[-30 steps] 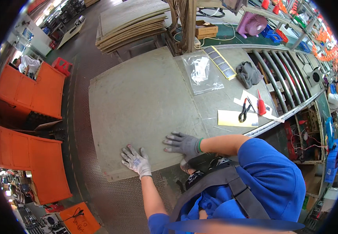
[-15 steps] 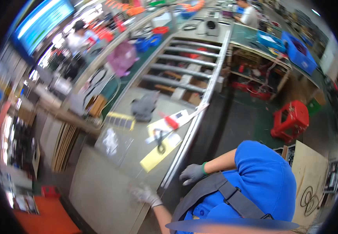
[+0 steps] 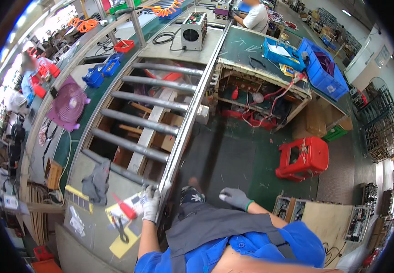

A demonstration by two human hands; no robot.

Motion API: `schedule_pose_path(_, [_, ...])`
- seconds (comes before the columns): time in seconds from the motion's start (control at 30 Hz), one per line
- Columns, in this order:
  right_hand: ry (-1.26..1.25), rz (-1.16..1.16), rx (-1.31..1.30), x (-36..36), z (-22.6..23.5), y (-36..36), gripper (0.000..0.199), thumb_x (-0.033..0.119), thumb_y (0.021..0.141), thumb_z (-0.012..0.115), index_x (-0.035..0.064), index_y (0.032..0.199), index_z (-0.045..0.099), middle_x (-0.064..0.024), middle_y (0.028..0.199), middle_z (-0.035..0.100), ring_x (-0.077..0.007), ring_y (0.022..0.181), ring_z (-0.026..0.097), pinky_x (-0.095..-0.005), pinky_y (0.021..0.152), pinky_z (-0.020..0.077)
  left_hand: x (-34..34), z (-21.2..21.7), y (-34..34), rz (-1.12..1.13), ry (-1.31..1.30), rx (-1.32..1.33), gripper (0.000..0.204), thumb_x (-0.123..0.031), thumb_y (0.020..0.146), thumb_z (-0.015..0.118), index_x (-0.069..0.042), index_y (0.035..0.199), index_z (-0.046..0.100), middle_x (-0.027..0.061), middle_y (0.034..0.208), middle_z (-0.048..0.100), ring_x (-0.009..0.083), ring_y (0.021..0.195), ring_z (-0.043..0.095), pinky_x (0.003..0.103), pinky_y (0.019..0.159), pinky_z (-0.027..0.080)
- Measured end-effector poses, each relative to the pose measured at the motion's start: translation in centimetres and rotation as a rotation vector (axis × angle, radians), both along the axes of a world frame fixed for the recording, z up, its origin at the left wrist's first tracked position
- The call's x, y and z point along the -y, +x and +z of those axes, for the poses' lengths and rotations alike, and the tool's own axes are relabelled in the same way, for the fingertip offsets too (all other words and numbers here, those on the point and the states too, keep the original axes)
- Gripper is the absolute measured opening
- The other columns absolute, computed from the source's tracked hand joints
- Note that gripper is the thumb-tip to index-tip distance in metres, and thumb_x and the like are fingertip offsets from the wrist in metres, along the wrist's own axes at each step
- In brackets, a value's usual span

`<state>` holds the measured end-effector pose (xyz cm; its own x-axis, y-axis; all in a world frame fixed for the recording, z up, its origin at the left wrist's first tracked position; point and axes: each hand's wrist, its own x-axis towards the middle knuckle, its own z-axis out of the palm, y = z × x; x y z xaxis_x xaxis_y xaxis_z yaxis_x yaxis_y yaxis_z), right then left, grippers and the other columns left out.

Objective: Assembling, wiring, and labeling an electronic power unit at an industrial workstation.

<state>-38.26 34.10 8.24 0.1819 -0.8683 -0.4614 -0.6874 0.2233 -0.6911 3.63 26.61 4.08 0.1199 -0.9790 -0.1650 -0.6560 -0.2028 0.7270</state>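
My left hand (image 3: 150,205), in a white glove, rests at the right edge of the conveyor table beside the metal side rail (image 3: 177,152). Its fingers look extended and hold nothing I can see. Beside it lie a red-handled tool (image 3: 126,209), a pair of black scissors (image 3: 121,231) and a yellow sheet (image 3: 123,245). Farther left are a grey cloth (image 3: 97,183), a yellow-edged label sheet (image 3: 78,199) and a clear plastic bag (image 3: 75,223). Over the floor hangs my right hand (image 3: 235,199) in a grey glove with a green cuff, fingers loosely bent, nothing visible in it.
Metal rollers (image 3: 138,120) span an open gap ahead, with a boxy metal machine (image 3: 194,32) beyond. A red stool (image 3: 302,158) stands right, below a workbench (image 3: 247,52) with a blue bin (image 3: 326,73). A purple fan-like part (image 3: 68,103) is left. A co-worker (image 3: 255,18) stands far off.
My view has shifted forward along the conveyor. My left hand has moved from the bare near panel to the table edge beside the rail; my right hand still hangs free.
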Motion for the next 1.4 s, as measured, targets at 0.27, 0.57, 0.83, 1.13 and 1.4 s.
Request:
schedule_pose_path(0.27, [0.067, -0.165, -0.164, 18.0, 3.7, -12.5, 0.038, 0.04, 0.095, 0.062, 0.0084, 0.116, 0.069, -0.0146, 0.115, 0.07, -0.0318, 0.11, 0.067, -0.0395, 0.095, 0.051, 34.6, 3.8, -14.3, -0.085, -0.475, 0.043, 0.032, -0.022, 0.091, 0.064, 0.002, 0.113, 0.067, 0.0249, 0.105, 0.069, 0.0421, 0.107, 0.061, 0.049, 0.098, 0.046])
schedule_pose_path(0.57, [-0.149, -0.313, -0.163, 43.4, 8.4, -24.0, 0.041, 0.042, 0.094, 0.06, 0.0096, 0.117, 0.069, -0.0142, 0.115, 0.071, -0.0316, 0.108, 0.068, -0.0398, 0.094, 0.0523, 68.7, 20.6, -42.4, -0.525, -0.974, 0.299, 0.061, -0.034, 0.088, 0.068, -0.005, 0.139, 0.053, 0.0256, 0.146, 0.048, 0.041, 0.135, 0.045, 0.053, 0.109, 0.035])
schedule_pose_path(0.83, [-0.277, 0.128, 0.081, 68.2, 10.0, -27.8, 0.038, 0.039, 0.097, 0.06, 0.0097, 0.121, 0.065, -0.0143, 0.116, 0.071, -0.0304, 0.11, 0.067, -0.0389, 0.097, 0.0509, 86.8, 23.9, -48.3, -0.397, -0.484, 0.608, 0.083, -0.052, 0.083, 0.069, -0.005, 0.147, 0.044, 0.019, 0.154, 0.042, 0.0383, 0.146, 0.033, 0.058, 0.115, 0.028])
schedule_pose_path(1.13, [-0.151, 0.1, 0.169, 75.9, 9.8, -32.3, 0.037, 0.034, 0.095, 0.063, 0.0045, 0.117, 0.068, -0.0163, 0.106, 0.071, -0.0292, 0.101, 0.068, -0.0397, 0.091, 0.0512, 83.6, 22.5, -45.0, -0.4, -0.606, 0.563, 0.064, -0.036, 0.086, 0.072, -0.008, 0.14, 0.052, 0.0151, 0.137, 0.056, 0.035, 0.135, 0.046, 0.051, 0.105, 0.04])
schedule_pose_path(1.4, [-0.301, -0.193, 0.366, 79.5, 8.6, -34.9, 0.033, 0.026, 0.094, 0.066, 0.0013, 0.115, 0.07, -0.0123, 0.109, 0.072, -0.0201, 0.101, 0.067, -0.034, 0.091, 0.0504, 70.1, 23.4, -37.2, -0.333, -0.54, 0.504, 0.062, -0.026, 0.079, 0.078, -0.009, 0.135, 0.057, 0.0158, 0.133, 0.059, 0.0395, 0.134, 0.048, 0.051, 0.106, 0.041])
